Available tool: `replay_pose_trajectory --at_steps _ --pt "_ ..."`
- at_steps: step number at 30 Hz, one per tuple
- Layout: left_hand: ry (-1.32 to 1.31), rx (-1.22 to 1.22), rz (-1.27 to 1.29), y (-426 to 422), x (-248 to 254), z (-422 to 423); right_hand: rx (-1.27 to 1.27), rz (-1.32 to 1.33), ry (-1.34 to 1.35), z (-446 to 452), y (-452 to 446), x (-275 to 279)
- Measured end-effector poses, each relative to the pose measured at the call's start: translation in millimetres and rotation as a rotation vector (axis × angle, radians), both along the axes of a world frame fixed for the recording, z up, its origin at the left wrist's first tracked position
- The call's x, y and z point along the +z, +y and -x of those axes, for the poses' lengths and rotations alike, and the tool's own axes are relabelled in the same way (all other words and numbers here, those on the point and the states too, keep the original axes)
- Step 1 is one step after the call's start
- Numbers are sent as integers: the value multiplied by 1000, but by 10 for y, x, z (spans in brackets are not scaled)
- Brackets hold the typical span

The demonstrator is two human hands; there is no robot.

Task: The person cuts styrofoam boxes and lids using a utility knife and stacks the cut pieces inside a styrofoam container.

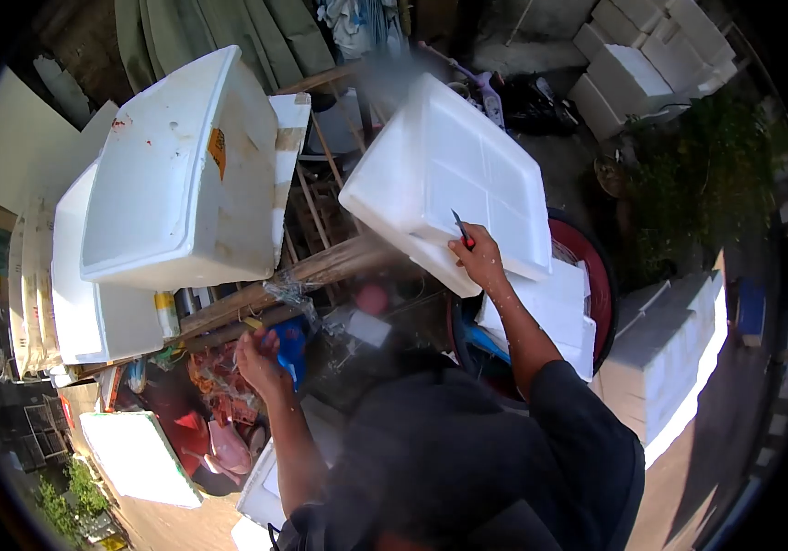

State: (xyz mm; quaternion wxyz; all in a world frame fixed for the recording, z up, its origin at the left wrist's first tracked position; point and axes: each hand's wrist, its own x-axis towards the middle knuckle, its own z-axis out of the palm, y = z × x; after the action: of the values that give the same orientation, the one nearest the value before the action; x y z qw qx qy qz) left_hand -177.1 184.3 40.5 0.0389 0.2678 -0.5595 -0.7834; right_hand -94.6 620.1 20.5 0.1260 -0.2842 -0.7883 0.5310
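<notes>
My right hand [478, 257] is closed on a small knife [463, 229] with a dark blade and a red and black handle. It is beside the lower edge of a white foam box [486, 165], which is tilted with its inner side facing up. My left hand [263, 363] is at the lower left with its fingers curled, near a blue plastic item [291, 352] and a reddish netted bundle [219, 378]. Whether it holds anything is too small to tell.
Large white foam boxes [151, 174] are at the left, beside wooden poles [247, 298]. A dark red tub [601, 275] with white foam pieces [541, 317] stands at the right. More foam boxes [628, 78] are stacked at the back right. A white lid [140, 456] lies at the lower left.
</notes>
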Motion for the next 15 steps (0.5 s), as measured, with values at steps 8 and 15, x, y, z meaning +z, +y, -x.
replay_pose_trajectory --at_steps 8,15 --pt "173 -568 399 2148 22 1163 180 -325 -42 -89 -42 -171" --pt "-8 -884 821 2237 -621 1504 314 -285 -156 -221 -53 -8"
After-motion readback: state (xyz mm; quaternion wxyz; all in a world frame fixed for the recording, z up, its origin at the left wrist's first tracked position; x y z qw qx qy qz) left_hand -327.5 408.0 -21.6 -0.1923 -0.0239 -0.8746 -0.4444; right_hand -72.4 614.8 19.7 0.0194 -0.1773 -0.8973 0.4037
